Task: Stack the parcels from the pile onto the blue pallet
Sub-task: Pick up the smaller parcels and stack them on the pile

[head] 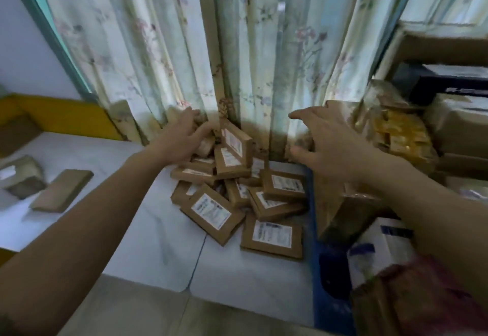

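Two bare arms reach out: left hand (188,131) fingers grip the parcel pile (237,188), right hand (335,141) fingers spread.

My left hand (188,135) is reaching into the far side of the parcel pile (237,185) by the curtain (237,45) — fingers curling among the boxes. My right hand (332,140) is hovering spread over the blue pallet (324,283) — holding nothing.

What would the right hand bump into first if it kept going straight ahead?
Probably the curtain. The right hand is open, fingers pointing forward and a bit left, above the parcels. Depth is hard to judge, so it might catch the parcels first.
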